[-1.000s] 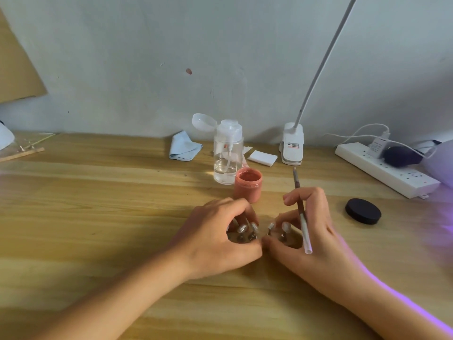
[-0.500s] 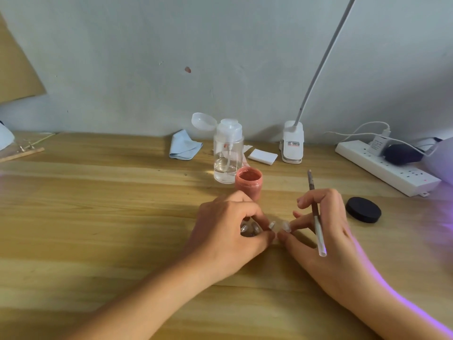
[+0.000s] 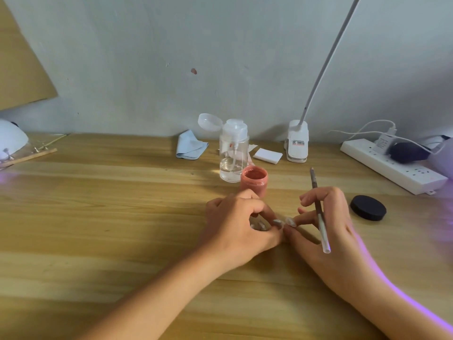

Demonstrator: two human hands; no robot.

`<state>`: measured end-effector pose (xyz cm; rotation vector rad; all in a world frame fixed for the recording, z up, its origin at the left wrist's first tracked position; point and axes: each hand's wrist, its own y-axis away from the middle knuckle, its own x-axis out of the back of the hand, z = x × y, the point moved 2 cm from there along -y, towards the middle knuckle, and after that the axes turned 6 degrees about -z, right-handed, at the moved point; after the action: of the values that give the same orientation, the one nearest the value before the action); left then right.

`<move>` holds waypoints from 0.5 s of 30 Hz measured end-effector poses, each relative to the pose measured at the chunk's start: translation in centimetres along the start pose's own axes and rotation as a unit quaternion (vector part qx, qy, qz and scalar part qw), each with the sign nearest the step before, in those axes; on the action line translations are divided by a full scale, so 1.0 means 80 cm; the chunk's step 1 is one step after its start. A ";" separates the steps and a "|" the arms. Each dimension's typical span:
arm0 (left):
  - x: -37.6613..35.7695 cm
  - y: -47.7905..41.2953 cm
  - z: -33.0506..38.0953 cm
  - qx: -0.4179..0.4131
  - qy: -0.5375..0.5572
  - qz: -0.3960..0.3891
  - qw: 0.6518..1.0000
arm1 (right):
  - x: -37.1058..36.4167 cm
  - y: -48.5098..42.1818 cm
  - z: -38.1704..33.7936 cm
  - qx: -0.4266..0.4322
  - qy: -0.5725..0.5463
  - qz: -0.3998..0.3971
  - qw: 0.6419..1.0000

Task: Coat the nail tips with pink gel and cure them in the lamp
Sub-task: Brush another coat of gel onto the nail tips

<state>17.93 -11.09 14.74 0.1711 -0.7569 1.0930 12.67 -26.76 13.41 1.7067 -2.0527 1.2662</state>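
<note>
Near the middle of the table [image 3: 110, 217]: left hand [image 3: 235, 224] and right hand [image 3: 328, 231] side by side, thumb tips touching. Between them, in the left fingers, nail tips [image 3: 277, 223]. Across the right hand, a brush [image 3: 321, 224], pointing toward the wall. Just behind the left hand, a jar [image 3: 254, 179]; close behind the jar, a bottle [image 3: 233, 153]. Left of the bottle, a cloth [image 3: 191, 145]; to its right, a pad [image 3: 267, 155], then a lamp clip [image 3: 297, 141]. Right of the right hand, a lid [image 3: 368, 207]; behind it, a power strip [image 3: 392, 165].
</note>
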 end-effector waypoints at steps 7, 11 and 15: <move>0.003 -0.003 -0.001 -0.002 -0.054 -0.022 0.998 | 0.000 0.001 -0.001 -0.002 0.002 -0.007 1.000; 0.003 -0.002 -0.004 -0.006 -0.079 -0.017 0.997 | -0.001 0.002 -0.002 0.015 0.019 0.000 1.000; 0.000 -0.001 -0.007 -0.011 -0.115 -0.031 0.993 | -0.003 0.003 -0.001 0.030 0.037 -0.001 0.999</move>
<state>18.30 -10.84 14.37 0.3036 -0.9628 1.0155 12.54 -26.58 13.20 1.6588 -1.9911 1.3817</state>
